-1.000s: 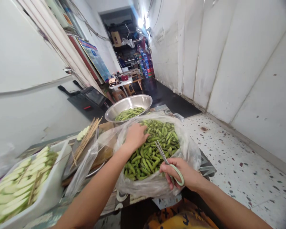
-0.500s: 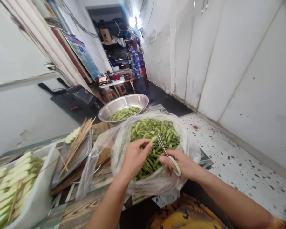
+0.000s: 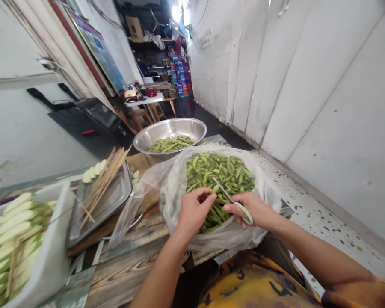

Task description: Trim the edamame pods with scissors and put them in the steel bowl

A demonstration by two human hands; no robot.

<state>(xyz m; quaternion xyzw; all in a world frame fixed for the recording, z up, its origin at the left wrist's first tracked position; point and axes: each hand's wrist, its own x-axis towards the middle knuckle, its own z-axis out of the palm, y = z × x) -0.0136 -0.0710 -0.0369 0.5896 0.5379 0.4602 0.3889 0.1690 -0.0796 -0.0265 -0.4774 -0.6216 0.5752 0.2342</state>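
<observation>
My left hand pinches a green soybean pod between thumb and fingertips. In my right hand is a pair of scissors with pale green handles; the blades look closed and point up and left, their tip by the pod. Both hands are over a clear plastic bag, rolled open and full of soybean pods. Just behind the bag stands a wide steel basin with more pods lying in its bottom.
At the left, a white tub holds sliced pale green vegetable pieces on sticks. Beside it a metal tray carries a bundle of wooden skewers. These stand on a wood-patterned table. A white wall runs along the right.
The scissor blades were apart and are now together beside the pod in my left hand. The view has shifted, so the bag and hands appear a little further right.
</observation>
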